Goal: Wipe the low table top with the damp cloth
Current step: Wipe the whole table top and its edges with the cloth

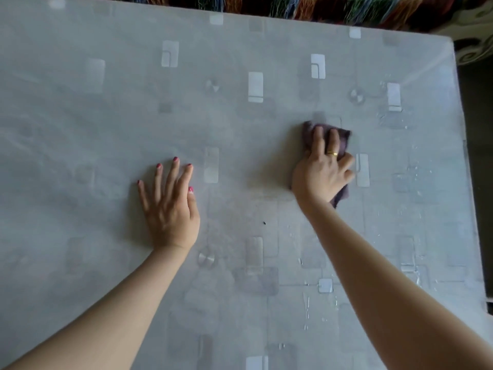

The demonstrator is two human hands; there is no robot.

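Pressing a purple cloth [309, 134] to the grey patterned bench [240, 124] – right hand [321, 169] gripping it, left hand [170, 206] spread flat – colourful fabric [346, 9] beyond.

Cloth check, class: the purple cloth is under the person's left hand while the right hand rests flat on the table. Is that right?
Not quite. The head view shows the purple cloth under the right hand; the left hand rests flat on the table.

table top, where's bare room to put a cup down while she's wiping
The table top is bare left of and beyond the left hand, and along the near edge between the forearms. Occupied: around the right hand pressing the cloth.
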